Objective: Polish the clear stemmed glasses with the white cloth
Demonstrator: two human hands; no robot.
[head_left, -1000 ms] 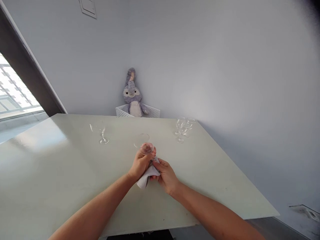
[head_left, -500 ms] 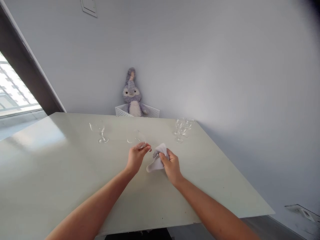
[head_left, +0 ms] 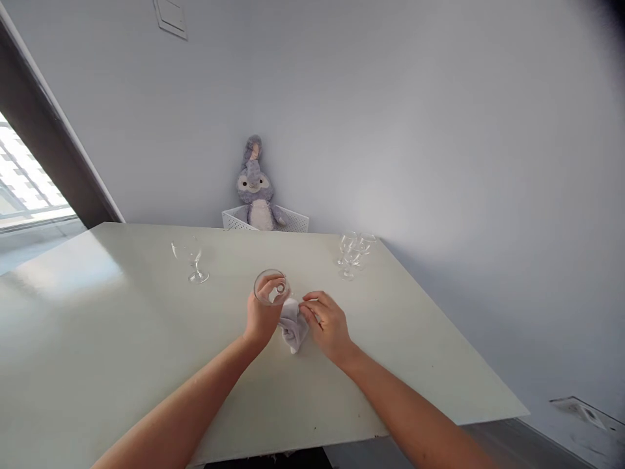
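My left hand point(head_left: 263, 317) is wrapped round a clear stemmed glass point(head_left: 271, 287), whose round rim is tilted up toward me. A small pale grey cloth point(head_left: 293, 327) hangs in folds between my hands, near the base end of the glass. The fingertips of my right hand point(head_left: 328, 323) are bent together at the cloth's right edge, seeming to pinch it. The stem and foot of the glass are hidden behind my left hand and the cloth.
One stemmed glass point(head_left: 196, 260) stands upright to the left on the pale table point(head_left: 122, 339). Three similar glasses point(head_left: 349, 260) stand close together at the back right. Behind the table a plush toy point(head_left: 258, 189) sits in a white perforated basket point(head_left: 297, 221).
The glass in my left hand has turned so that its rim faces me. The cloth has moved left, toward the glass, and my right hand's grip on it has loosened to the fingertips.
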